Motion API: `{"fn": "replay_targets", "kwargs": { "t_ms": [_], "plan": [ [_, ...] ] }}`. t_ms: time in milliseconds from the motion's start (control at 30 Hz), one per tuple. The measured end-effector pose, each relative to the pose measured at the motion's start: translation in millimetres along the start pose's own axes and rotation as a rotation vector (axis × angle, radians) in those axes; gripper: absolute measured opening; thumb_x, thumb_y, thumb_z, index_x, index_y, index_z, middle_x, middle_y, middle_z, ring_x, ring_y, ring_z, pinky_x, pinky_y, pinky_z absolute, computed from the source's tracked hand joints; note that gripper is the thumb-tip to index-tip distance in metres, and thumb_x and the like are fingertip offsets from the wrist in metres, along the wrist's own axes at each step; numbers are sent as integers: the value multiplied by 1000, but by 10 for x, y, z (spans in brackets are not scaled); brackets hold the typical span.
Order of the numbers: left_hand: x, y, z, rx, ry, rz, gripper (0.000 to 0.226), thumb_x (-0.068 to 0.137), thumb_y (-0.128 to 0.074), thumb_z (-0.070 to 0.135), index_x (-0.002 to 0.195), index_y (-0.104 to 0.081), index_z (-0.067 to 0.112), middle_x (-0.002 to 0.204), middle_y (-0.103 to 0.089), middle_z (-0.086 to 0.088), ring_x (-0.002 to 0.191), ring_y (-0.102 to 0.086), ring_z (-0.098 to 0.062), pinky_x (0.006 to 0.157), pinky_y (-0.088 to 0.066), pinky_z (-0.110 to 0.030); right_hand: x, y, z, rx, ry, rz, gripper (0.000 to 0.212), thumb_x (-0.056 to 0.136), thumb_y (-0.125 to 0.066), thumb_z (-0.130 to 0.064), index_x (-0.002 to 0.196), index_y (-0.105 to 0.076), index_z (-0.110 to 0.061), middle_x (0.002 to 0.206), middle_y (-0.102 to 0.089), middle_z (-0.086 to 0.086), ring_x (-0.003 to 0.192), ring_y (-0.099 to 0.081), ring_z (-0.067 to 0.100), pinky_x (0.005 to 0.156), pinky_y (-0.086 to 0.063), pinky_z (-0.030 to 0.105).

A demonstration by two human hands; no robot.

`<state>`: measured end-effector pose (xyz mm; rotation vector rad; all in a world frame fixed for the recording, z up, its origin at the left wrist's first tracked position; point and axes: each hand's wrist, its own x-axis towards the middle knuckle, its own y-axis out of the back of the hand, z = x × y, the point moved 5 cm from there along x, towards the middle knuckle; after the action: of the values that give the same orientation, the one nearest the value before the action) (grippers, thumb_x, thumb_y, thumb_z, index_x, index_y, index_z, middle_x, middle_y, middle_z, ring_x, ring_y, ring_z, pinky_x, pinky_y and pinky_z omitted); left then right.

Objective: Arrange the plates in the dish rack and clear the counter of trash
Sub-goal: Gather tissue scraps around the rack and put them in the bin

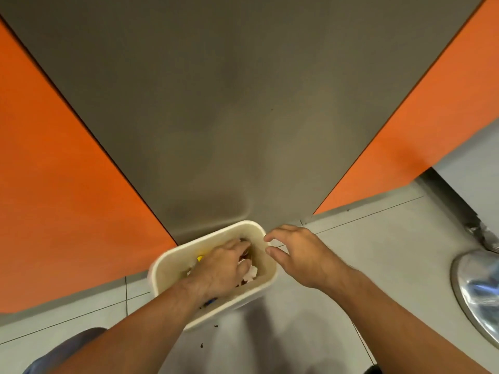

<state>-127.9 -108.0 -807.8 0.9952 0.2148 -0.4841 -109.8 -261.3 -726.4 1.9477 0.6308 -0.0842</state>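
Cream plastic bin point(213, 235), rounded and rectangular, stands on pale grey floor tiles point(378, 252) with one hand inside it.
The left hand point(224, 268) reaches down into the bin, its fingers bent over crumpled white paper scraps point(251, 272); whether they pinch any I cannot tell. The right hand point(299, 252) hovers just beside the right rim, fingers loosely spread, holding nothing. Smooth orange panels point(54, 171) flank a matt grey panel point(216, 103).

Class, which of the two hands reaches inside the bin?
The left hand, down in the cream bin; the right hand hovers outside its rim.
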Motion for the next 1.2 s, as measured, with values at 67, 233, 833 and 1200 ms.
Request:
{"fn": "replay_targets", "kwargs": {
  "t_ms": [67,233,833,1200],
  "plan": [
    [-113,289,53,36,-30,72,38,96,-44,42,133,-49,32,133,-52,12,119,-50,-12,100,-40,-29,-53,83,20,2,-14,23,28,97,-51,-34,123,-59,-29,126,-57,-9,113,-53,13,97,-46,32],
    [-729,1324,648,97,-196,239,38,91,-37,60,112,-57,36,106,-55,21,98,-53,-3,83,-47,-31,-345,652,-340,10,18,64,34,95,-51,-43,126,-55,-30,130,-54,-12,118,-50,12,99,-45,34],
    [-2926,4955,4218,28,-471,403,31,88,-44,58,89,-63,33,87,-58,20,86,-56,-1,70,-44,-19,-2782,5157,-1991,97,128,431,28,90,-61,-41,113,-62,-26,108,-60,-17,103,-54,2,90,-46,24],
    [-2964,5150,4806,-11,-391,518,18,93,-49,46,103,-61,36,96,-57,23,90,-55,1,75,-47,-20,-3218,5874,-1870,49,148,530,22,92,-59,-37,110,-63,-24,104,-61,-14,97,-54,0,82,-42,12]
  ]
}}
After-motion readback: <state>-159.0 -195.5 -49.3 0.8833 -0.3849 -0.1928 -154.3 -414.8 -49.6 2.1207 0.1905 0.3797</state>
